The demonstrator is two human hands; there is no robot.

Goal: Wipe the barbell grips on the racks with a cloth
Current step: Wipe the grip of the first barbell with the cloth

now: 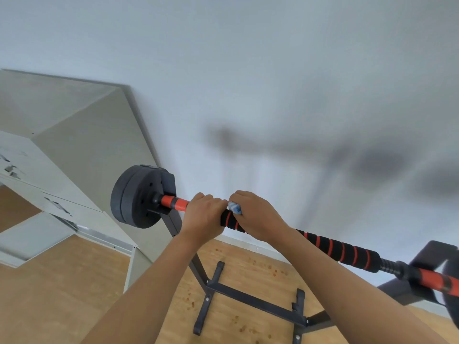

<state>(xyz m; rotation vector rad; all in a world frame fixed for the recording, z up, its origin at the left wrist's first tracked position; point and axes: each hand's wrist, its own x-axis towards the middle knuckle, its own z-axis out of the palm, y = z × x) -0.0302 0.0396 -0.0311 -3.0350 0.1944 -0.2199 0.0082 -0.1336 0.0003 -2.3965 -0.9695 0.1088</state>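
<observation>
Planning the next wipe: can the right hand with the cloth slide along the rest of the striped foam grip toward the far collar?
Probably yes. The right hand holds the cloth on the foam grip, and nothing sits on the grip ahead.

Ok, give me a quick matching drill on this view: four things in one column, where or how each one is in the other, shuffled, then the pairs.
Things:
1. left hand
2. right hand
3. cloth
4. weight plates

States:
A. bunched, blue and white, against the foam grip
B. black, at the bar's far left end
C. grips the bar where the orange section meets the foam
D. presses the cloth onto the bar

Pairs: 1-C, 2-D, 3-A, 4-B
</observation>
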